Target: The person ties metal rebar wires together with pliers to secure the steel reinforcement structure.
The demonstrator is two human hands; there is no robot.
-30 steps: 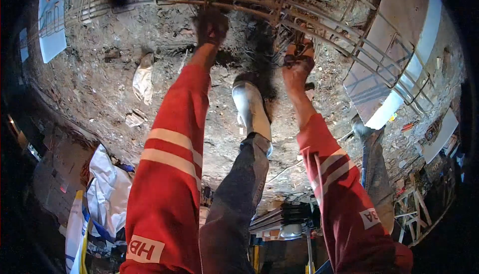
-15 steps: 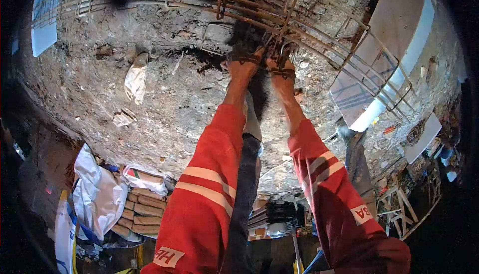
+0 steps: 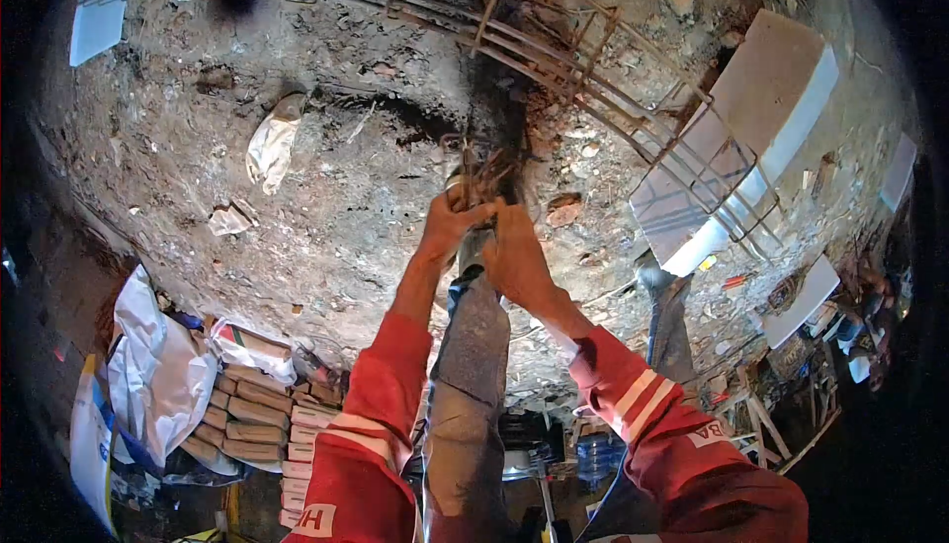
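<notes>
My left hand (image 3: 450,225) and my right hand (image 3: 516,256) are close together above the ground, touching at the fingers, both closed. A bundle of thin wires (image 3: 491,175), brownish and smeared by motion, sticks up from between them. Fingers of my right hand wrap round its lower end. Something narrow and pale also shows at my left hand, too blurred to name. Just beyond the hands lies a long cage of steel reinforcing bars (image 3: 554,71), apart from them, running from upper left to lower right.
Pale boards (image 3: 756,79) lie under the cage's right end. A crumpled bag (image 3: 272,153) rests on the rough dirt to the left. Stacked bricks (image 3: 259,415) and white sacks (image 3: 158,365) stand at lower left, scrap wood (image 3: 766,424) at lower right. My legs (image 3: 465,385) are below my hands.
Both hands have pulled back from the bar cage toward my body and come together. Thin wires now show between them. The view has shifted slightly.
</notes>
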